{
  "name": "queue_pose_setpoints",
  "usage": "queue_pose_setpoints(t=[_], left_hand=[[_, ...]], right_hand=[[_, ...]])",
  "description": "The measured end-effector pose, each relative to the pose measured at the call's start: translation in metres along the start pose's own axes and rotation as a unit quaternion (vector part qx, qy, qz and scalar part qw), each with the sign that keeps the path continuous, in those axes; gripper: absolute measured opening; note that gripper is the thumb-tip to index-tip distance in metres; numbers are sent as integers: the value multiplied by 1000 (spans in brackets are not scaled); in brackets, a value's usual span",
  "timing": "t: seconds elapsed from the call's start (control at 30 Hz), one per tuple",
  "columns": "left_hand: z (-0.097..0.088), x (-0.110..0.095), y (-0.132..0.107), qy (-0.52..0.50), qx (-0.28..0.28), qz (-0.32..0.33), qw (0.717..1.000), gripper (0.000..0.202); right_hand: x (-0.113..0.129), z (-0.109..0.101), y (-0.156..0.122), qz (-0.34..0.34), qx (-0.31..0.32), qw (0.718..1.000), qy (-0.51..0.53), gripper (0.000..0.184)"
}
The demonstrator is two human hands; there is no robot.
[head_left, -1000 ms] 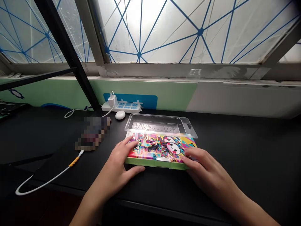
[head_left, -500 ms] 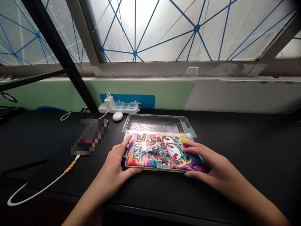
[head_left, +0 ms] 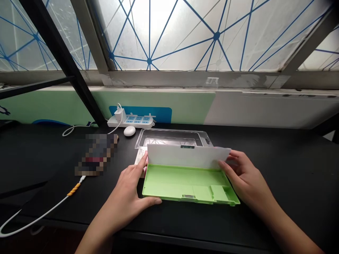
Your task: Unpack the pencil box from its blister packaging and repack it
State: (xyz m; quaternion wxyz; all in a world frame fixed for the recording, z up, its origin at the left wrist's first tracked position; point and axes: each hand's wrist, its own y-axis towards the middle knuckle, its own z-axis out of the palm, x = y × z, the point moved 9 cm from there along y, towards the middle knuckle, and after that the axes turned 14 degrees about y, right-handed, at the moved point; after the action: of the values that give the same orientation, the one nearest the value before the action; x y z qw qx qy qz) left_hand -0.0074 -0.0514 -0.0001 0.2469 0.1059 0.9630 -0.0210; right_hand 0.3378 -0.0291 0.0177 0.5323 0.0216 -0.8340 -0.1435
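A pencil case with a light green inside lies in front of me, its white-lined lid raised along the far side. The inside shows a long tray and small compartments at the right, with nothing in them. My left hand grips the case's left end, thumb along the front edge and fingers at the far left corner. My right hand pinches the right end of the lid between thumb and fingers. The lid's printed outer face is turned away from me.
Behind the case lie a clear plastic tray and part of a printed card. A white power strip with a plugged charger, a white oval object, a blurred-out device and its white cable are further left on the black desk.
The pencil case's colourful lid has been lifted open, exposing the green inside. My right hand has moved up with the lid's right end; my left hand stays at the left end.
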Motion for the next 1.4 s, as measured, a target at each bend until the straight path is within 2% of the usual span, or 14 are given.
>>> queue_pose_setpoints(t=[0.1, 0.2, 0.37, 0.47, 0.6, 0.67, 0.77, 0.83, 0.97, 1.07, 1.17, 1.23, 1.33, 1.4], left_hand=[[-3, 0, 0, -15, -13, -1, 1000, 104], [-5, -1, 1, -23, -10, 0, 1000, 74], [-7, 0, 2, -22, -8, 1, 1000, 64], [-7, 2, 2, -26, -15, 12, 999, 62], [-8, -2, 4, -14, -33, 34, 999, 61], [-8, -6, 7, 10, -31, 47, 998, 52], [-7, -10, 9, 39, -22, 47, 998, 44], [-8, -8, 9, 43, -26, 32, 998, 44], [-7, -1, 8, 53, -48, 6, 997, 46], [-7, 0, 8, 62, -66, 9, 996, 55], [-5, -2, 7, 53, -56, 21, 997, 69], [-4, 0, 6, 28, -45, 14, 998, 86], [-3, 2, 4, -7, -42, 5, 999, 113], [-2, 2, 4, -20, -41, 4, 999, 120]], right_hand=[[10, 9, -23, -69, 91, 993, -8, 72], [8, 15, -42, -78, 131, 988, -39, 84], [1, 12, -47, -31, 89, 994, -50, 60], [1, 8, -44, -5, 66, 997, -50, 55], [11, 6, -39, -50, 39, 994, -88, 40], [13, 10, -36, -63, 44, 991, -108, 41], [6, 19, -32, -33, 72, 986, -145, 46], [3, 22, -30, -14, 66, 982, -175, 47], [4, 20, -31, -17, 10, 970, -243, 48], [17, 24, -35, -84, -18, 947, -308, 46], [42, 34, -39, -174, -51, 911, -371, 43], [61, 52, -39, -226, -29, 894, -385, 36], [84, 92, -31, -272, 68, 884, -373, 28], [94, 116, -23, -283, 129, 881, -357, 29]])
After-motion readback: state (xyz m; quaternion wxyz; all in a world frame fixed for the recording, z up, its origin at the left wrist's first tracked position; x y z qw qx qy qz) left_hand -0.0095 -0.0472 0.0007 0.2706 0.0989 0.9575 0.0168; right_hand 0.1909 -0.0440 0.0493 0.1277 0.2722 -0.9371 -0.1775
